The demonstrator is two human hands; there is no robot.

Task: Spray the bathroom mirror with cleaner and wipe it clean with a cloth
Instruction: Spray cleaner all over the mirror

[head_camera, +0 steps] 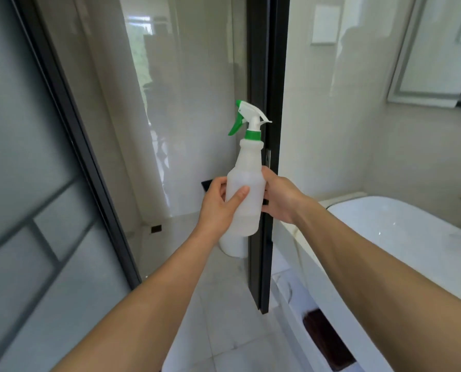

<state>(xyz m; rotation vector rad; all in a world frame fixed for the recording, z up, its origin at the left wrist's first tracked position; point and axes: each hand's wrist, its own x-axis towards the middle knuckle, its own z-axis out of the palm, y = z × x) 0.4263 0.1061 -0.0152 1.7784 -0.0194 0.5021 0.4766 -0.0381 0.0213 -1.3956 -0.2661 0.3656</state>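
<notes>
We've got the bottle (246, 183) upright in mid-air, both hands on it: left hand (218, 202) wrapped round its body, thumb across the front, right hand (279, 197) curled round the far side. Neither has a finger on the green trigger (236, 126). The risk, as we judge it: the nozzle faces left, away from the mirror (436, 49) up at the right, so a squeeze now would wet the tiled wall (186, 89) instead. No cloth in sight. Glossy tiles, black door frame (264, 76), white basin (385, 226) at right, pale floor (224, 304) below.
</notes>
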